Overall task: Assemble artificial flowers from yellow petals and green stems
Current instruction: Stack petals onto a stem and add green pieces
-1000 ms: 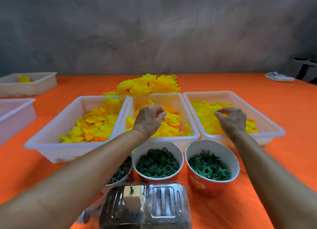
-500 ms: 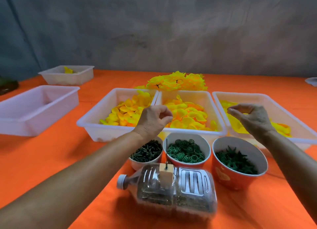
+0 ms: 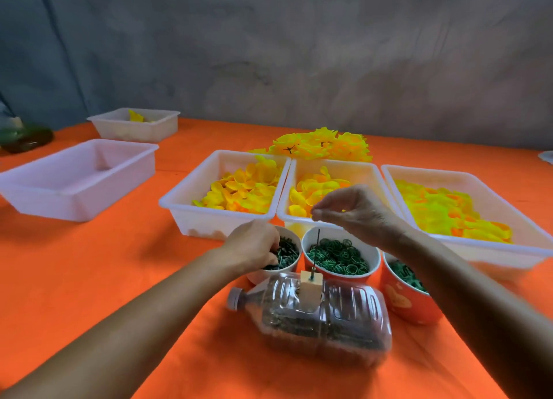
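Left hand (image 3: 254, 244): it is dipped into the left cup (image 3: 287, 256), fingers curled among the dark green stems (image 3: 285, 253); whether one stem is already held cannot be told.
Right hand (image 3: 356, 211): it is raised over the middle tray (image 3: 335, 166), thumb and forefinger pinched narrowly; something small may be held, but it is too small to be named.
Pin (image 3: 315, 253): a thin upright pin is fixed in a block (image 3: 311, 288) on the lying bottle (image 3: 329, 315).
Petals (image 3: 242, 189): they are kept in three trays behind the cups, apart from both hands.
Risk, stems: several stems can be lifted together, since they lie tangled.
Risk, cup: it can be tipped if the hand is pulled out sideways.
Risk, pin: the pin can be missed or a finger pricked, because it is thin, and the bottle can roll if it is pressed off-centre.
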The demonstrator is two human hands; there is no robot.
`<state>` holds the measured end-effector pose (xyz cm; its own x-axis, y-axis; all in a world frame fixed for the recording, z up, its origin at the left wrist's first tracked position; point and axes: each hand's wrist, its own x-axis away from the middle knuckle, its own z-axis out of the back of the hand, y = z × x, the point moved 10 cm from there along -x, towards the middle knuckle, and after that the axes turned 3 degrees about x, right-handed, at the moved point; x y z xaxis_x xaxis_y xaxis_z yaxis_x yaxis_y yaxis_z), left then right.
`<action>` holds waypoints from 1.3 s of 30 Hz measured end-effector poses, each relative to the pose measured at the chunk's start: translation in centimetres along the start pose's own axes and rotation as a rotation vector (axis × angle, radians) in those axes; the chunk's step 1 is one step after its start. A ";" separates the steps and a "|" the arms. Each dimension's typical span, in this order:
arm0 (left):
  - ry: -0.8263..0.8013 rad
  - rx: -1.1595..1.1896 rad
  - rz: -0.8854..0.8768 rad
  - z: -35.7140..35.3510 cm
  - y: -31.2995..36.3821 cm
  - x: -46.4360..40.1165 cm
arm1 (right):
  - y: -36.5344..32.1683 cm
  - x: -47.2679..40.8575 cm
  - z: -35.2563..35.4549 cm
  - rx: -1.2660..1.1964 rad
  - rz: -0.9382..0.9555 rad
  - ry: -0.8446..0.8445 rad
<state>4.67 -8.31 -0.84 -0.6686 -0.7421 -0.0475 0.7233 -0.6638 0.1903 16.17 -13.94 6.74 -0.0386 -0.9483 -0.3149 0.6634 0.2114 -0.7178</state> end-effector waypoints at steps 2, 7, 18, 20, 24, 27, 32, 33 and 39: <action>0.009 0.056 0.000 -0.1 -0.2 -0.2 | -0.1 0.0 -1.4 0.021 -0.028 -0.048; 0.076 0.200 0.026 0.0 -1.4 -0.4 | 0.0 0.1 -3.2 0.059 -0.074 -0.118; 0.356 1.160 0.176 1.4 -5.0 1.2 | 0.7 -0.7 -5.6 0.028 -0.094 -0.159; 0.334 1.411 0.189 1.0 -4.5 1.2 | 1.1 -0.7 -5.5 -0.066 -0.109 -0.120; 0.301 1.699 0.216 0.5 -3.5 1.3 | 0.9 -0.6 -5.0 -0.200 -0.066 -0.042; 0.284 1.861 0.244 0.2 -3.0 1.5 | 0.9 -0.8 -4.5 -0.314 -0.026 0.025; 0.275 1.963 0.252 0.1 -2.1 1.7 | 0.0 -0.1 -4.0 -0.493 0.035 0.064; 0.273 1.959 0.247 0.2 -1.9 1.8 | -0.1 0.0 -3.8 -0.513 0.035 0.075; 0.254 1.920 0.156 1.3 -0.2 2.6 | 0.1 1.1 -4.1 -0.590 -0.093 0.004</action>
<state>2.61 -9.96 0.26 -0.4635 -0.8860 -0.0117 -0.4751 0.2373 0.8473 13.18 -13.98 3.79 -0.0800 -0.9684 -0.2361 0.1304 0.2246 -0.9657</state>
